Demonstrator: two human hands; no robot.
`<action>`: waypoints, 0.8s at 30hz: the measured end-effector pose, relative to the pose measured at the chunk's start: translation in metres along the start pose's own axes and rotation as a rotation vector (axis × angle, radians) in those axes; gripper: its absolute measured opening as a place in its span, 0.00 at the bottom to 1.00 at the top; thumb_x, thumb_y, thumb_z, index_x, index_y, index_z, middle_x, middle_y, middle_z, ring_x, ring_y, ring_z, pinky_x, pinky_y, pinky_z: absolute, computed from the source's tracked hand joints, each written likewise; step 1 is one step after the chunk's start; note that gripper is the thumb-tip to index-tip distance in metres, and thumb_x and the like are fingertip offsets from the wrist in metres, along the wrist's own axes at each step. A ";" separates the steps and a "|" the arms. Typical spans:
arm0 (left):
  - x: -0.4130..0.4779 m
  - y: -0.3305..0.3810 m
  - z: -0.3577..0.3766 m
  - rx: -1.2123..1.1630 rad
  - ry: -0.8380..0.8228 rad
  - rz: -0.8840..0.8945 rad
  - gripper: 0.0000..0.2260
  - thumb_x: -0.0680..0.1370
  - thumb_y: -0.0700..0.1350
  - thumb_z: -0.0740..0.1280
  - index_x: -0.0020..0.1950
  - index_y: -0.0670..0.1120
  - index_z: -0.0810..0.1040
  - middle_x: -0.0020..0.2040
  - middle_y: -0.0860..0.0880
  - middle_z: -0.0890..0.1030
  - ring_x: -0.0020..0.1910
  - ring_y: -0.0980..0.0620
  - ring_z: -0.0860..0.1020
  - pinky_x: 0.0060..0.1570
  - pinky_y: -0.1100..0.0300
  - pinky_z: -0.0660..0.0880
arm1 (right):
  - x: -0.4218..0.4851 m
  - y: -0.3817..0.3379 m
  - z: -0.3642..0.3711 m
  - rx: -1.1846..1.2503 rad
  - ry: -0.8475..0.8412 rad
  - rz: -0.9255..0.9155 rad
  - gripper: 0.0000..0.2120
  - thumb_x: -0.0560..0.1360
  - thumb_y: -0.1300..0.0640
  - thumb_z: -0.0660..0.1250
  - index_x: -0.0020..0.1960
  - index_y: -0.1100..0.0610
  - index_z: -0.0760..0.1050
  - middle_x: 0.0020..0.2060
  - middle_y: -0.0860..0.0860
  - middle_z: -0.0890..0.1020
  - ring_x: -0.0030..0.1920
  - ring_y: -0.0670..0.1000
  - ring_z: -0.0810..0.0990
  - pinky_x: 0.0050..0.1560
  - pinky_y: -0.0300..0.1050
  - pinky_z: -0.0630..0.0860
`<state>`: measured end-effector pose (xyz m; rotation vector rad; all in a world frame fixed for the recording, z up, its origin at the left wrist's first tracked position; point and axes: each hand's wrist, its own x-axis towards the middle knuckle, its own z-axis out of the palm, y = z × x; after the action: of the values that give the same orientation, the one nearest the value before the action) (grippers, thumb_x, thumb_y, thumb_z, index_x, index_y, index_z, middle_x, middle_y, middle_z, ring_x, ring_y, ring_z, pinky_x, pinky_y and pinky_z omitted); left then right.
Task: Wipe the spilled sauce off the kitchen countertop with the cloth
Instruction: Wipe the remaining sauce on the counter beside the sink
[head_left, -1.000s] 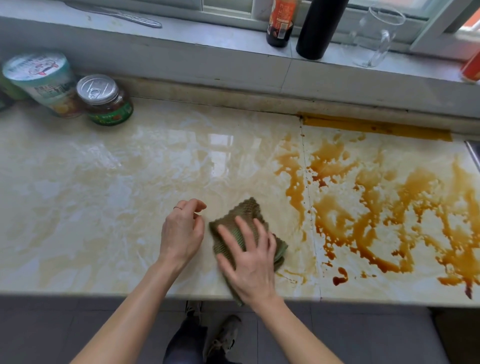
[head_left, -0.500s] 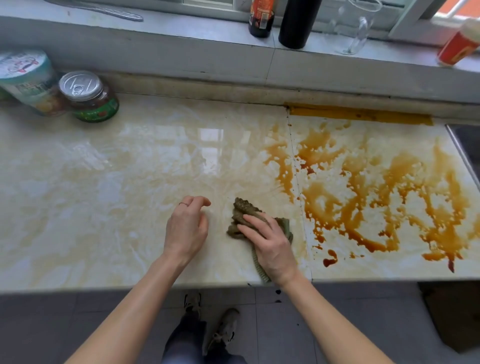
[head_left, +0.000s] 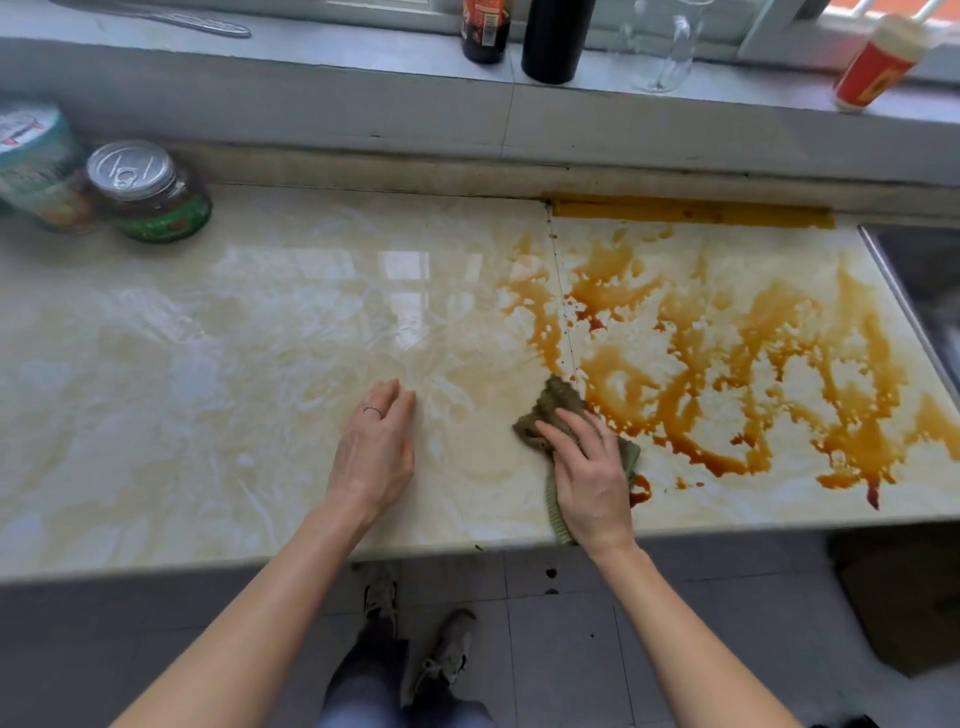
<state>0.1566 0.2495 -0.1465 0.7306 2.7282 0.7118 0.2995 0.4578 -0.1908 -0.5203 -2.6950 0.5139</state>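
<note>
Brown sauce (head_left: 727, 353) is spilled in wide streaks over the right half of the pale marble countertop (head_left: 208, 389). A bunched green cloth (head_left: 550, 402) lies at the spill's left edge, near the front of the counter. My right hand (head_left: 589, 483) lies on top of it with fingers bent over the cloth, gripping and pressing it down; a strip of cloth trails under my wrist to the counter's edge. My left hand (head_left: 374, 457) rests on the counter to the left of the cloth, fingers loosely bent, holding nothing.
A lidded jar (head_left: 148, 192) and a tub (head_left: 36, 161) stand at the back left. On the windowsill are a sauce bottle (head_left: 485, 28), a black bottle (head_left: 556, 39), a glass jug (head_left: 667, 47) and a red container (head_left: 878, 65). A sink edge (head_left: 904, 312) borders the right.
My right hand went from flat on the spread cloth to bunching it, then slid it right and away to the spill's edge. My left hand stayed on the counter.
</note>
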 end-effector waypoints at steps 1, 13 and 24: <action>0.000 0.000 0.001 0.000 0.010 -0.001 0.23 0.75 0.33 0.61 0.71 0.41 0.67 0.73 0.40 0.63 0.73 0.41 0.61 0.69 0.50 0.63 | 0.000 -0.008 0.002 -0.018 0.031 0.096 0.17 0.76 0.65 0.65 0.64 0.55 0.79 0.64 0.53 0.78 0.67 0.60 0.69 0.64 0.63 0.73; -0.001 -0.001 0.007 -0.008 0.014 -0.013 0.26 0.74 0.33 0.62 0.72 0.41 0.66 0.74 0.42 0.63 0.74 0.43 0.60 0.70 0.51 0.62 | -0.011 0.003 -0.003 0.000 -0.022 0.024 0.19 0.76 0.65 0.64 0.65 0.55 0.78 0.65 0.53 0.77 0.69 0.60 0.69 0.66 0.62 0.72; 0.000 0.003 0.012 -0.018 0.035 -0.048 0.25 0.74 0.33 0.62 0.72 0.40 0.66 0.74 0.42 0.63 0.74 0.44 0.60 0.72 0.52 0.60 | 0.017 0.009 0.002 0.021 -0.055 -0.002 0.19 0.78 0.63 0.65 0.67 0.54 0.76 0.66 0.54 0.76 0.70 0.61 0.68 0.69 0.62 0.69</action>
<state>0.1614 0.2564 -0.1556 0.6526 2.7568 0.7446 0.2860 0.4723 -0.1922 -0.5042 -2.7393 0.5633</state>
